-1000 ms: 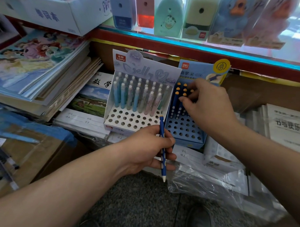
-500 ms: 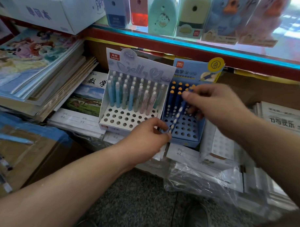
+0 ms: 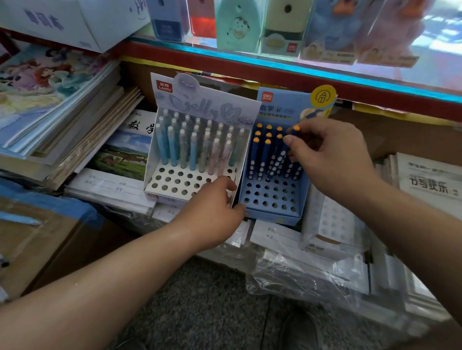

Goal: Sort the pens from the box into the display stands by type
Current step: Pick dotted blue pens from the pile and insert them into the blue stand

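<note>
White stand (image 3: 172, 180) is sitting just L of the R fingers and blue stand (image 3: 270, 199) under them, the two side by side. R hand (image 3: 331, 158) is pinching a blue dotted pen (image 3: 283, 154) near its orange cap, thumb & forefinger clamped on it. The pen is tilting beside the standing blue pens (image 3: 262, 152); can't tell if its tip is in a hole. Front rows below the fingers are showing open holes. L hand (image 3: 213, 214) is resting at the stands' front edges, fingers loosely bent, gripping nothing, tips at the blue stand's front-L corner.

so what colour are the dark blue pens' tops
Orange-yellow pen tops, head view shows them best.
</note>
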`<move>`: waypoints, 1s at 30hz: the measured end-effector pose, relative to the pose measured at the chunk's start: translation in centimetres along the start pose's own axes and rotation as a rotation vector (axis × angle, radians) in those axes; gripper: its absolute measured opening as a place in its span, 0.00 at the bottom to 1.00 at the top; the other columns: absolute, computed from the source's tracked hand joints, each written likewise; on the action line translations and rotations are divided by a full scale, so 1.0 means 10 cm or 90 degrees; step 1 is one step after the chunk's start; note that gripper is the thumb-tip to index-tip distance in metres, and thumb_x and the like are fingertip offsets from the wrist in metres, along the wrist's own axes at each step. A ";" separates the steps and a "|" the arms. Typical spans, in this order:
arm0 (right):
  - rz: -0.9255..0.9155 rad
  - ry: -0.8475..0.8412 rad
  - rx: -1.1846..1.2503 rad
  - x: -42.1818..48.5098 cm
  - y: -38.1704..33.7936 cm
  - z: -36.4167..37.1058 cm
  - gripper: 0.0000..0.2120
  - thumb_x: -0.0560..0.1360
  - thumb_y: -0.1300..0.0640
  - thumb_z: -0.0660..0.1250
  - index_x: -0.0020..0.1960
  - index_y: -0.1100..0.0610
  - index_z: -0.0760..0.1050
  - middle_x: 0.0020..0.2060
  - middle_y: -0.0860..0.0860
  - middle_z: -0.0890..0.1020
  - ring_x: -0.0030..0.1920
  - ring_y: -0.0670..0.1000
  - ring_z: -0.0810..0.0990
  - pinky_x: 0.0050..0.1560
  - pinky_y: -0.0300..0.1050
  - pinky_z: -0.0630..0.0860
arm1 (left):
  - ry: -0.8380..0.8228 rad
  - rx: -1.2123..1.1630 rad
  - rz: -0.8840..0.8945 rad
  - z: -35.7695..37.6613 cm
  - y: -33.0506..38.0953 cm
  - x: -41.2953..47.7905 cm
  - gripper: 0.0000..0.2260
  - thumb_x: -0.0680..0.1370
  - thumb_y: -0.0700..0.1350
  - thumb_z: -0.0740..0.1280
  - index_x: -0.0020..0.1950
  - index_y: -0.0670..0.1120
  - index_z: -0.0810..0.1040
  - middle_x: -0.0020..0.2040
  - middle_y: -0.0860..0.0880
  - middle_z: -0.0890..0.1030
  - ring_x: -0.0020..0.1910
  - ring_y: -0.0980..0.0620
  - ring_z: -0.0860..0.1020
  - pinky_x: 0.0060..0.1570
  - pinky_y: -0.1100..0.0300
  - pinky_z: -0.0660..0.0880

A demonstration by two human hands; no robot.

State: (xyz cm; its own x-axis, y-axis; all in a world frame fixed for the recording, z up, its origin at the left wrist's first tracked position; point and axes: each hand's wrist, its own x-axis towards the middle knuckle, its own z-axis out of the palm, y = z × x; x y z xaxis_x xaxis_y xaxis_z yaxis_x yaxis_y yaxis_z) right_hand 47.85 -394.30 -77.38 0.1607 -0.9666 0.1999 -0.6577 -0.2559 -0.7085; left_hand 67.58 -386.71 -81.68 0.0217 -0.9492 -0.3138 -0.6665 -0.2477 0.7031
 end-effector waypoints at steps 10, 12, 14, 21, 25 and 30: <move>-0.019 -0.041 -0.108 0.02 -0.01 0.06 0.08 0.81 0.50 0.68 0.52 0.53 0.82 0.41 0.46 0.83 0.43 0.46 0.81 0.45 0.45 0.79 | 0.033 0.143 0.026 -0.08 -0.04 -0.03 0.20 0.81 0.52 0.66 0.71 0.51 0.69 0.57 0.52 0.75 0.49 0.56 0.74 0.45 0.60 0.68; -0.017 -0.051 -0.144 0.03 -0.01 0.10 0.09 0.81 0.49 0.67 0.50 0.54 0.82 0.39 0.47 0.83 0.41 0.47 0.82 0.44 0.47 0.80 | 0.040 0.165 0.025 -0.11 -0.04 -0.04 0.19 0.81 0.52 0.66 0.71 0.51 0.70 0.58 0.51 0.76 0.51 0.53 0.75 0.47 0.59 0.68; -0.017 -0.073 -0.195 0.03 -0.01 0.18 0.11 0.81 0.49 0.67 0.50 0.56 0.82 0.39 0.50 0.84 0.41 0.51 0.82 0.45 0.50 0.81 | 0.048 0.182 0.026 -0.13 -0.05 -0.06 0.19 0.81 0.52 0.66 0.71 0.50 0.70 0.60 0.49 0.76 0.52 0.52 0.75 0.48 0.59 0.69; -0.005 -0.088 -0.300 0.03 -0.05 0.22 0.15 0.81 0.47 0.66 0.47 0.58 0.81 0.38 0.53 0.82 0.40 0.55 0.80 0.39 0.47 0.77 | 0.060 0.272 0.030 -0.28 -0.06 -0.23 0.21 0.80 0.53 0.65 0.72 0.50 0.69 0.62 0.48 0.75 0.58 0.49 0.75 0.57 0.52 0.75; 0.028 -0.076 -0.354 -0.02 -0.21 0.09 0.17 0.79 0.41 0.66 0.48 0.55 0.80 0.41 0.53 0.82 0.41 0.54 0.81 0.41 0.51 0.81 | 0.073 0.328 0.014 -0.44 -0.09 -0.40 0.20 0.80 0.53 0.64 0.71 0.50 0.69 0.63 0.47 0.75 0.60 0.47 0.76 0.58 0.48 0.76; -0.152 -0.191 -0.277 -0.35 -0.68 0.14 0.11 0.80 0.43 0.65 0.51 0.50 0.79 0.41 0.45 0.82 0.43 0.49 0.80 0.45 0.52 0.82 | 0.124 0.386 -0.022 -0.68 -0.21 -0.74 0.19 0.80 0.54 0.63 0.70 0.51 0.70 0.62 0.48 0.75 0.58 0.47 0.76 0.55 0.48 0.77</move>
State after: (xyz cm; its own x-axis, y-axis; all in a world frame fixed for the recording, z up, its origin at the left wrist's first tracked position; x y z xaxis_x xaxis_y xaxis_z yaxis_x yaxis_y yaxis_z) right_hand 52.75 -389.17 -74.21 0.5016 -0.8619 0.0740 -0.8097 -0.4979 -0.3106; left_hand 73.86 -380.49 -76.48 0.1483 -0.9745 -0.1684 -0.9650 -0.1799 0.1909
